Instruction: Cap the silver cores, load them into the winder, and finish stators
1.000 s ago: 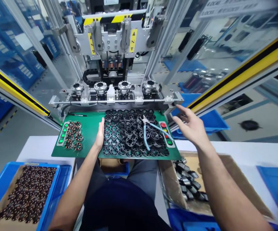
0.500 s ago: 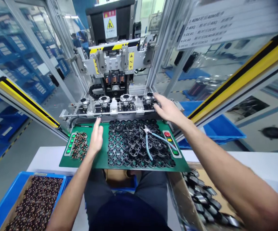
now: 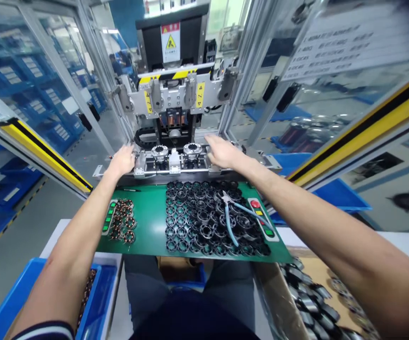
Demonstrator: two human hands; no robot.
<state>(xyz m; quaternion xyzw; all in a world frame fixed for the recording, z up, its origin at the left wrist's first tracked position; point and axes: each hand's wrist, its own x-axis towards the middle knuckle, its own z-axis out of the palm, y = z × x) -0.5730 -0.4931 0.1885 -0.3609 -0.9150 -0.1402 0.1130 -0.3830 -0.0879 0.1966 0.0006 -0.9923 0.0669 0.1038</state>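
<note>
My left hand [image 3: 123, 159] reaches to the far-left holder of the machine's fixture rail [image 3: 176, 163] and curls over the part there. My right hand [image 3: 221, 152] covers the far-right holder, its fingers curved down over it. Between the hands, two metal stator holders [image 3: 159, 152] [image 3: 192, 150] stand in plain sight. On the green mat [image 3: 149, 226] lies a dense pile of black stator cores [image 3: 204, 217], with blue-handled pliers [image 3: 233, 212] on top. A small group of copper-wound stators [image 3: 122, 225] lies at the mat's left.
A blue bin [image 3: 94, 293] with wound parts sits at lower left. A cardboard box [image 3: 317, 302] of metal cores is at lower right. Button strips [image 3: 261, 218] flank the mat. Yellow-striped guard bars [image 3: 45, 151] and clear panels frame the winding machine [image 3: 176, 94].
Both hands have moved forward off the mat to the fixture rail: the left from the mat's middle to the leftmost holder, the right onto the rightmost holder. The view has tilted up.
</note>
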